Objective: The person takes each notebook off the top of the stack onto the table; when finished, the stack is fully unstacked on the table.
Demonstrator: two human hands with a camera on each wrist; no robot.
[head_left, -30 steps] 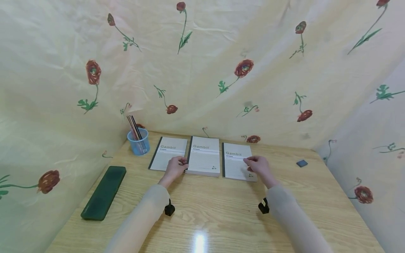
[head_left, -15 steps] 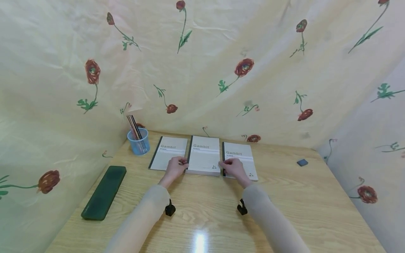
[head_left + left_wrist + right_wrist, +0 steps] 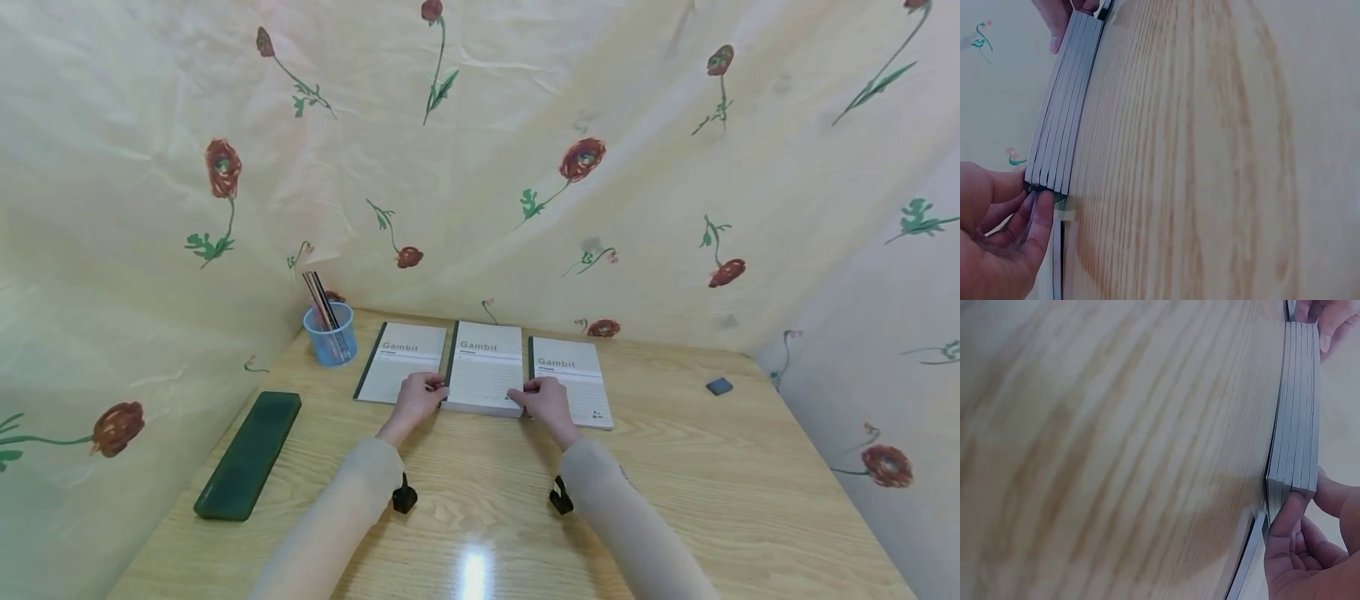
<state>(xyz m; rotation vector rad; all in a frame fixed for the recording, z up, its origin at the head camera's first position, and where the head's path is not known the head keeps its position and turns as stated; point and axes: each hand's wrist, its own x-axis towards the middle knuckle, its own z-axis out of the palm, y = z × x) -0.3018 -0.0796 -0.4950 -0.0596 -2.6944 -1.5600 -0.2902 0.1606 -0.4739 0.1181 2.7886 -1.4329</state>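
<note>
Three grey "Gambit" notebooks lie side by side at the back of the wooden table [image 3: 675, 475]. The middle one is a thick stack of several notebooks [image 3: 486, 375]. My left hand [image 3: 423, 390] grips the stack's near left corner, over the edge of the left notebook [image 3: 397, 367]. My right hand [image 3: 534, 393] grips its near right corner, beside the right notebook [image 3: 579, 382]. In the left wrist view the left hand [image 3: 1019, 231] pinches the stack [image 3: 1063, 119] at its corner. The right wrist view shows the right hand [image 3: 1300, 540] with its thumb against the stack [image 3: 1297, 406].
A blue cup of pencils [image 3: 330, 335] stands at the back left. A dark green case [image 3: 248, 455] lies along the left edge. A small dark eraser [image 3: 719, 386] sits at the far right. Flowered fabric walls enclose the table on three sides.
My right hand has moved left from the right notebook to the near right corner of the middle stack. The left hand has stayed at the stack's left corner.
</note>
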